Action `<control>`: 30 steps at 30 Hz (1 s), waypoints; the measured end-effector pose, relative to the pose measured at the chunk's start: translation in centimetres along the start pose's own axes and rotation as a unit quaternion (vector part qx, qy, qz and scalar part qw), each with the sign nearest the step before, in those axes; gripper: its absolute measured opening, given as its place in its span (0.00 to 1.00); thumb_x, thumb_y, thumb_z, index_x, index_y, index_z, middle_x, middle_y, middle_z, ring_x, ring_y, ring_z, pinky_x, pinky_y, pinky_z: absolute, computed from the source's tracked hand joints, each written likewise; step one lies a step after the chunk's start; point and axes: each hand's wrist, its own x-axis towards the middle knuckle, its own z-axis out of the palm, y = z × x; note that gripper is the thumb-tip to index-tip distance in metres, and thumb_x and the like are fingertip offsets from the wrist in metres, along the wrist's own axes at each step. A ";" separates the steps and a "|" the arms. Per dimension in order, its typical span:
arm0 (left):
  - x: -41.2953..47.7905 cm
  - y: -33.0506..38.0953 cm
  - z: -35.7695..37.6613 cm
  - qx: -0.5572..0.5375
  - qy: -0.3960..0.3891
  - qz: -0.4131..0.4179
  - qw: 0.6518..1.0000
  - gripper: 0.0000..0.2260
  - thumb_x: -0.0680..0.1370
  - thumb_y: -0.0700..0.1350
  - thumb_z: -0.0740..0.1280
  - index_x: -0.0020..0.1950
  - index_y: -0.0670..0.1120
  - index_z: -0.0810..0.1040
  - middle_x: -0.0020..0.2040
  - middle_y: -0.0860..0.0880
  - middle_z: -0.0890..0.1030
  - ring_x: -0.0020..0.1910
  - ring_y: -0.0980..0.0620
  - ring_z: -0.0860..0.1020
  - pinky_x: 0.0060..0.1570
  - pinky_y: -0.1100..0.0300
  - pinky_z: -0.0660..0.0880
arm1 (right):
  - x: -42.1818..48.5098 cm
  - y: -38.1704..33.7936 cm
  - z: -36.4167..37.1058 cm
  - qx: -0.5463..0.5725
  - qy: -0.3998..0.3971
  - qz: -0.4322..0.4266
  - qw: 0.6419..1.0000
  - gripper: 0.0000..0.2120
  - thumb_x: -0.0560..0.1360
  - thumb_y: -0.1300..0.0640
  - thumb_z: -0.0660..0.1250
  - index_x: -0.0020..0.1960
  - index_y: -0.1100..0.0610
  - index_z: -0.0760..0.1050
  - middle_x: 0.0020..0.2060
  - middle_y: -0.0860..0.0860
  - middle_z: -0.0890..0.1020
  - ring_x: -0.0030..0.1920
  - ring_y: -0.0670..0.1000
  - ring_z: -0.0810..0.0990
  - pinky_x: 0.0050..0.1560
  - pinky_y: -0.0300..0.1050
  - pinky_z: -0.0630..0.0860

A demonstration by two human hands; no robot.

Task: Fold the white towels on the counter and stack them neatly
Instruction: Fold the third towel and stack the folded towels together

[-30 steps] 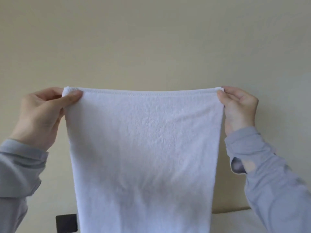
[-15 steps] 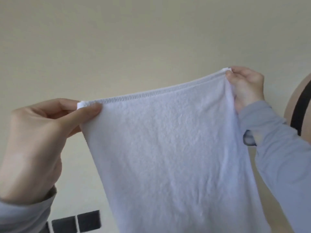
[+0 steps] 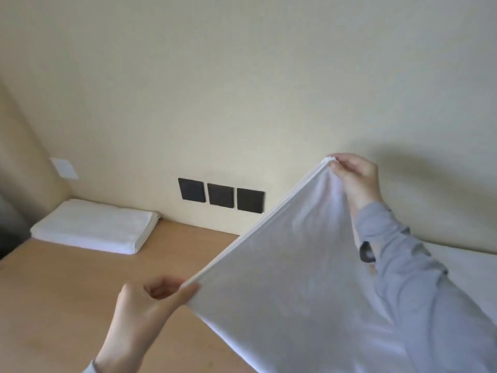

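Towel point(image 3: 282, 265) up in air; L hand point(image 3: 150, 300) & R hand point(image 3: 355, 179) fingers point(image 3: 339, 166) pinch top corners. Next, prob.: lower onto table point(image 3: 80, 292), halve.

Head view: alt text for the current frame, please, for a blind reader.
A person's left hand and right hand pinch the top corners of a white towel, held slanted above a wooden counter. A folded towel lies in its far left corner.
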 end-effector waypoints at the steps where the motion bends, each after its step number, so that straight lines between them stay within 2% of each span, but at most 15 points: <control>1: 0.2 -2.2 -0.6 0.005 0.010 -0.026 1.000 0.03 0.65 0.44 0.78 0.35 0.49 0.85 0.33 0.48 0.84 0.36 0.54 0.83 0.37 0.71 0.72 | -0.7 2.8 1.9 0.000 -0.006 0.024 1.000 0.12 0.73 0.70 0.66 0.41 0.53 0.78 0.31 0.39 0.83 0.36 0.35 0.79 0.44 0.27 0.73; 4: 1.8 -7.8 -3.0 -0.005 0.068 -0.083 0.994 0.03 0.67 0.40 0.76 0.34 0.45 0.84 0.33 0.46 0.84 0.35 0.52 0.83 0.34 0.74 0.73 | -2.6 9.6 7.5 -0.006 -0.030 0.083 0.996 0.09 0.73 0.69 0.66 0.44 0.56 0.79 0.37 0.44 0.82 0.37 0.36 0.80 0.45 0.28 0.73; 6: 3.3 -10.7 -5.1 -0.028 0.108 -0.109 0.988 0.03 0.68 0.37 0.75 0.35 0.41 0.83 0.34 0.42 0.84 0.34 0.50 0.82 0.35 0.71 0.76 | -3.7 12.7 11.5 -0.016 -0.051 0.109 0.993 0.07 0.74 0.68 0.66 0.47 0.59 0.80 0.39 0.46 0.81 0.40 0.40 0.79 0.44 0.28 0.73; 9: 4.9 -14.9 -8.7 -0.034 0.140 -0.145 0.979 0.02 0.69 0.35 0.74 0.37 0.39 0.83 0.36 0.40 0.84 0.33 0.53 0.81 0.35 0.69 0.78 | -4.6 15.9 17.9 -0.054 -0.099 0.127 0.986 0.09 0.73 0.65 0.66 0.43 0.53 0.79 0.39 0.45 0.81 0.41 0.43 0.78 0.44 0.29 0.72; 11: 5.3 -17.6 -10.8 -0.028 0.150 -0.173 0.973 0.02 0.69 0.36 0.74 0.36 0.39 0.83 0.35 0.40 0.84 0.34 0.51 0.81 0.37 0.66 0.79 | -5.0 17.6 22.5 -0.088 -0.141 0.127 0.978 0.08 0.73 0.65 0.66 0.41 0.52 0.78 0.38 0.45 0.81 0.41 0.44 0.78 0.45 0.31 0.72; 13: 5.3 -20.3 -12.6 -0.004 0.148 -0.204 0.968 0.03 0.70 0.37 0.74 0.36 0.42 0.84 0.35 0.42 0.84 0.37 0.47 0.82 0.43 0.58 0.80 | -5.7 19.6 27.0 -0.121 -0.179 0.130 0.968 0.06 0.73 0.64 0.66 0.42 0.54 0.78 0.37 0.46 0.80 0.42 0.46 0.79 0.47 0.34 0.72; 15: 5.3 -22.6 -14.0 0.042 0.137 -0.232 0.962 0.04 0.70 0.40 0.74 0.35 0.46 0.84 0.34 0.46 0.84 0.37 0.48 0.82 0.46 0.56 0.76 | -6.7 21.8 31.0 -0.152 -0.208 0.140 0.956 0.06 0.73 0.63 0.65 0.43 0.54 0.79 0.37 0.47 0.81 0.43 0.47 0.78 0.46 0.37 0.71; 19: 5.4 -26.2 -16.3 0.100 0.145 -0.265 0.948 0.08 0.70 0.40 0.74 0.32 0.50 0.83 0.31 0.51 0.83 0.36 0.51 0.81 0.39 0.66 0.72 | -9.2 26.4 37.1 -0.187 -0.269 0.166 0.930 0.07 0.73 0.64 0.64 0.46 0.57 0.80 0.40 0.50 0.81 0.44 0.50 0.78 0.47 0.39 0.73; 22: 5.3 -28.2 -18.1 0.160 0.161 -0.270 0.936 0.07 0.70 0.40 0.74 0.33 0.50 0.82 0.32 0.51 0.82 0.35 0.55 0.78 0.37 0.75 0.68 | -11.0 29.0 40.8 -0.207 -0.294 0.166 0.918 0.07 0.73 0.66 0.63 0.46 0.62 0.79 0.40 0.54 0.80 0.43 0.50 0.77 0.39 0.31 0.70; 24: 5.3 -29.2 -19.2 0.203 0.168 -0.259 0.929 0.08 0.70 0.39 0.74 0.33 0.50 0.81 0.33 0.51 0.81 0.37 0.54 0.76 0.38 0.77 0.67 | -12.0 30.2 42.9 -0.233 -0.305 0.135 0.914 0.07 0.72 0.67 0.64 0.45 0.63 0.80 0.40 0.58 0.82 0.41 0.51 0.77 0.38 0.32 0.70; 26: 5.4 -30.1 -20.1 0.253 0.155 -0.261 0.919 0.10 0.70 0.39 0.74 0.32 0.51 0.79 0.34 0.48 0.79 0.34 0.50 0.74 0.39 0.74 0.67 | -12.8 31.3 44.6 -0.258 -0.317 0.100 0.907 0.06 0.71 0.67 0.65 0.44 0.63 0.81 0.43 0.58 0.82 0.43 0.53 0.79 0.45 0.37 0.73; 28: 5.7 -30.8 -20.6 0.293 0.138 -0.274 0.906 0.08 0.71 0.39 0.74 0.34 0.48 0.80 0.36 0.46 0.77 0.37 0.46 0.75 0.40 0.67 0.68 | -13.4 32.1 45.7 -0.283 -0.317 0.078 0.902 0.06 0.72 0.68 0.65 0.43 0.63 0.81 0.45 0.58 0.79 0.45 0.56 0.79 0.50 0.42 0.73; 30: 6.1 -30.9 -20.6 0.361 0.147 -0.251 0.886 0.02 0.72 0.38 0.71 0.41 0.44 0.82 0.42 0.44 0.78 0.44 0.40 0.76 0.45 0.53 0.71 | -13.9 32.4 46.2 -0.304 -0.317 0.048 0.897 0.08 0.73 0.68 0.64 0.45 0.63 0.81 0.46 0.58 0.78 0.47 0.58 0.78 0.52 0.44 0.72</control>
